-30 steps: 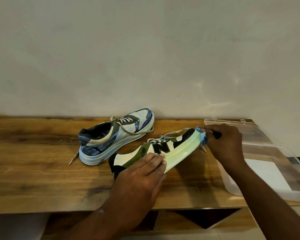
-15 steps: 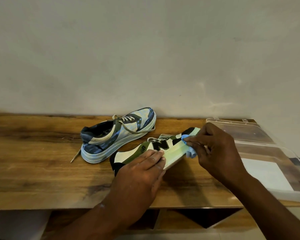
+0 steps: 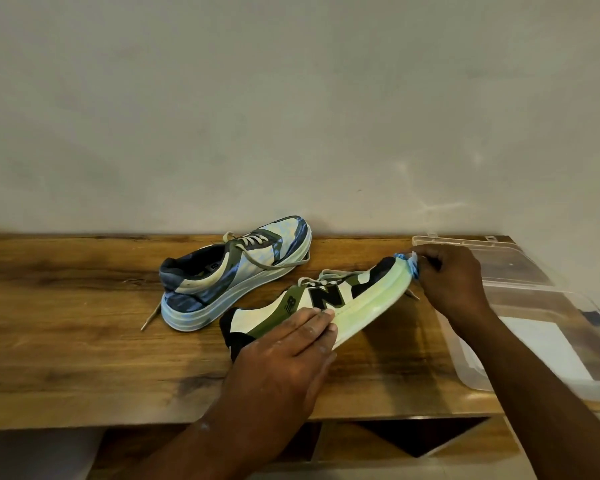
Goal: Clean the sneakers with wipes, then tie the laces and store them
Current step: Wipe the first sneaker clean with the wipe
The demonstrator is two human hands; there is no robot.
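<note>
Head camera view showed a left hand [image 3: 284,355] pressed flat, fingers straight, on the heel end of a green, cream and black sneaker [image 3: 329,299] tipped on its side on a grained wooden table [image 3: 84,358]. At its toe, the right hand [image 3: 451,282] pinched a crumpled blue wipe [image 3: 409,263] against the pale rubber sole. Farther back a blue sneaker [image 3: 232,271] stood upright, laces loose. A clear plastic box [image 3: 548,306] sat to the right.
</note>
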